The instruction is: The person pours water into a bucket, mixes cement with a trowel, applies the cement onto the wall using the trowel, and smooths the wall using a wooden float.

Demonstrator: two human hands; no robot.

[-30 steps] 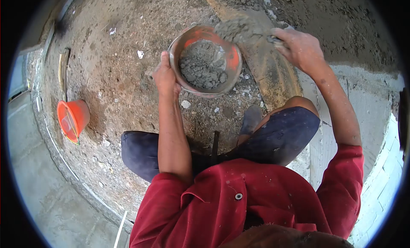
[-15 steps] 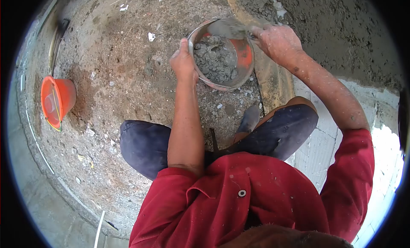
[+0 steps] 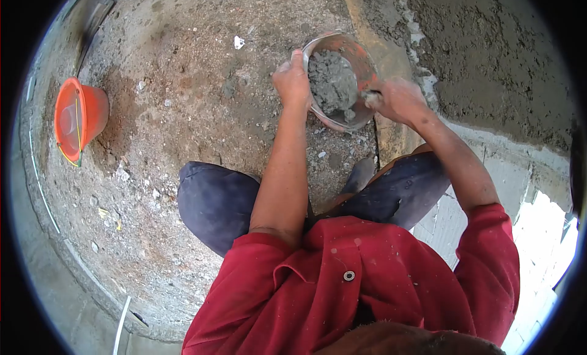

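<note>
A mortar-smeared orange bucket [image 3: 365,69], tilted so its mouth faces me, holds wet grey mortar [image 3: 330,80]. My left hand [image 3: 292,81] is closed on the left side of its rim, thumb pointing up. At the right side of the bucket, my right hand [image 3: 400,101] is closed around the handle of a trowel [image 3: 372,99]. The blade is down inside the bucket and cannot be made out against the mortar.
A second orange bucket [image 3: 95,113] with a yellow handle stands on the gritty ground at the left. Wet mortar covers the wall [image 3: 483,62] at the upper right, above pale blocks [image 3: 489,172]. A board [image 3: 394,68] lies along the wall's foot.
The trowel, whose mortar-coated blade showed over the bucket's far rim, has come down into the bucket with my right hand. The bucket and my left hand appear further right as the view shifts.
</note>
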